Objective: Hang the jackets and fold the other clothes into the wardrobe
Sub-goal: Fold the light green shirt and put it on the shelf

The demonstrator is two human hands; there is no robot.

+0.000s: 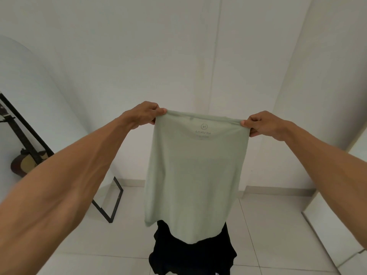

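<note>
We hold a pale green, thin cotton T-shirt [195, 169] up in the air in front of us, stretched between both arms. Our left hand [144, 114] pinches its top left corner with thumb and fingers clenched on the cloth; our right hand [264, 125] grips the top right corner the same way. The shirt hangs free, with a printed neck label showing through in reverse, and its lower hem dangles just over a heap of black fabric [191, 255] lying on the white tiled floor [268, 225].

The pinch is only at the very edges, so a slack thumb could let a corner slip and drop the shirt onto the heap. We judge that the sleeves seem tucked behind; if they are uneven, the fold will come out lopsided. To the left a black-framed mirror [111, 205] leans on the wall, and a wide swing of the elbow could knock it. We cannot see the wardrobe's shelves from here.
</note>
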